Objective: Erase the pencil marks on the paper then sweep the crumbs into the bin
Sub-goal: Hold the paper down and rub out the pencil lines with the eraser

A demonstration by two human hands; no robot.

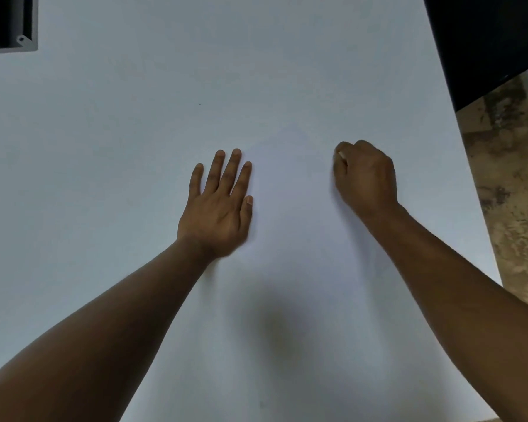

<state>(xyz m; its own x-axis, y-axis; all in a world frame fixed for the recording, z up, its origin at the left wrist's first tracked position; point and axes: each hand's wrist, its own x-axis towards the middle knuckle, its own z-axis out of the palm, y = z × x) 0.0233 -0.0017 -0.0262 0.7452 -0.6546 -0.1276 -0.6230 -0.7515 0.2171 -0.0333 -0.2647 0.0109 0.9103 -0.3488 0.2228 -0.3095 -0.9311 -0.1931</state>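
A white sheet of paper [290, 190] lies on the pale table, its edges hard to tell from the tabletop. My left hand [218, 208] rests flat on the sheet's left part, fingers straight and spread. My right hand [366, 178] is curled at the sheet's right side, fingertips down on the surface. A small whitish bit, seemingly an eraser [341, 154], shows between its fingertips and thumb. Any pencil marks between the hands are too faint to make out. I cannot make out any crumbs.
A grey open box [28, 32], perhaps the bin, sits at the far left corner. A dark flat object [485, 41] covers the far right corner. The table's right edge [482, 208] drops to a mottled floor [515, 193].
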